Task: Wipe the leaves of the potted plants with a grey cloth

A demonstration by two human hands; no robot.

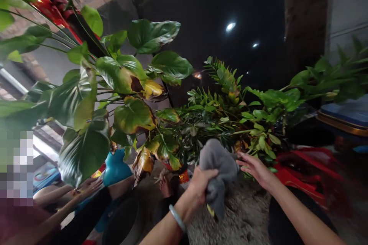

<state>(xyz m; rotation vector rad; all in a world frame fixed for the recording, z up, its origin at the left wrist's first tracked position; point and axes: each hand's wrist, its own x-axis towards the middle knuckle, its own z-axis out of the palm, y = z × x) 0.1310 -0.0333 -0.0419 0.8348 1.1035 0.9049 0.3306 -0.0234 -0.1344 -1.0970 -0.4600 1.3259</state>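
My left hand point(199, 183), with a pale bracelet point(177, 218) on its wrist, is closed round a bunched grey cloth point(217, 159). One end of the cloth droops below my fingers. To the right of it, my right hand point(257, 167) reaches forward with its fingers stretched out and apart, holding nothing. Its fingertips are close to the cloth and to the low leaves of a green plant point(260, 122); whether they touch either, I cannot tell. Behind the cloth stand dense small-leaved plants point(198, 118).
A large-leaved plant point(135, 115) with yellow and brown edges fills the left. Near a turquoise vase point(116, 168) are another person's hands point(89, 187). A dark tub point(122, 218) stands at lower left, a red bag point(310, 172) at right, and a shiny black panel point(224, 7) behind.
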